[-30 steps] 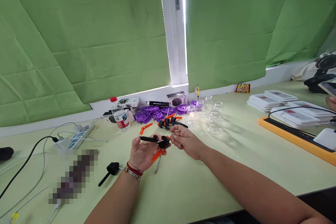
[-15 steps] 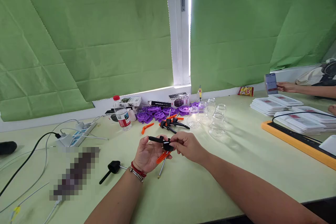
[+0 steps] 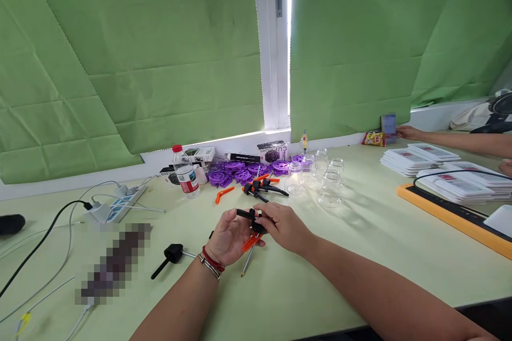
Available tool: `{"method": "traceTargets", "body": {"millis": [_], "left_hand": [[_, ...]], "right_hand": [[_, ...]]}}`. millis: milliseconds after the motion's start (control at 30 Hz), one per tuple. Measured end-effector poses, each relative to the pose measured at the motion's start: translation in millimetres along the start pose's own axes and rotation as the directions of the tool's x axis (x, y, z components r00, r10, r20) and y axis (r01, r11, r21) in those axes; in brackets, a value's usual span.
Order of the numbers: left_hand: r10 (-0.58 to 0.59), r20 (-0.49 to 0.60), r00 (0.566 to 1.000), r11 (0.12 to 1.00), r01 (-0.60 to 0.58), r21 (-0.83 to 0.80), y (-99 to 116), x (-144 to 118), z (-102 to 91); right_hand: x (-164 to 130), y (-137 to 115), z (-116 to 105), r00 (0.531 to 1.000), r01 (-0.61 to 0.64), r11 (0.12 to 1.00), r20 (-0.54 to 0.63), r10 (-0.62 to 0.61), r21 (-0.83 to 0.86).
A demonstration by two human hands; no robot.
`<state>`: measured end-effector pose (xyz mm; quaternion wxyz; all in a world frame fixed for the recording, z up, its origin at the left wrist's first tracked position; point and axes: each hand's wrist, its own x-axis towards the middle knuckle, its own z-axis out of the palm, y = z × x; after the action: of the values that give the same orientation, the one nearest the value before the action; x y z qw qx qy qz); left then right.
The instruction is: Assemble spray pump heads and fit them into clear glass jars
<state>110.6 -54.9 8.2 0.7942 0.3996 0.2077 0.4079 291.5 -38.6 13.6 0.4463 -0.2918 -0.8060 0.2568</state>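
Head view: both hands meet above the desk point(image 3: 360, 256), a small black and orange clamp point(image 3: 251, 226) caught between them; the left hand point(image 3: 230, 237) cups it from below, fingers curled round its black handle, palm turned up; the right hand point(image 3: 282, 226) pinches the black head from the other side, fingers closed on it; a thin metal rod point(image 3: 247, 261) hangs from the clamp toward the desk; a loose black handle piece point(image 3: 171, 257) lies just left of the left wrist.
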Motion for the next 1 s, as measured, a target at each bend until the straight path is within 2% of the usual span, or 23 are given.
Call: {"method": "traceTargets", "body": {"millis": [233,400,633,700,867,1000], "left_hand": [[-0.046,0.018,0.999,0.998,0.047,-0.029,-2.0,0.3,0.6],[-0.065,-0.082,0.995,0.993,0.056,-0.104,0.1,0.2,9.0],[-0.093,-0.135,0.986,0.995,0.087,-0.049,-0.1,0.5,13.2],[-0.07,-0.119,0.99,0.997,0.065,-0.044,0.7,-0.2,11.6],[-0.015,-0.066,0.998,1.0,0.014,-0.027,4.4,-1.9,9.1],[-0.026,-0.038,0.999,0.999,0.027,0.04,5.3,-2.2,8.3]], "right_hand": [[-1.4,-4.0,3.6,0.996,0.065,0.997,0.063,-0.062,-0.049],[-0.3,-4.3,6.5,0.99,0.138,0.986,0.054,-0.133,-0.094],[-0.1,-3.7,8.1,0.985,0.165,0.975,0.079,-0.155,-0.148],[-0.6,-2.0,7.2,0.987,0.147,0.983,0.083,-0.138,-0.109],[0.2,2.5,2.2,0.99,-0.057,0.998,0.131,0.054,0.017],[2.3,1.3,-1.6,0.99,0.033,0.996,0.137,-0.021,-0.081]]}}
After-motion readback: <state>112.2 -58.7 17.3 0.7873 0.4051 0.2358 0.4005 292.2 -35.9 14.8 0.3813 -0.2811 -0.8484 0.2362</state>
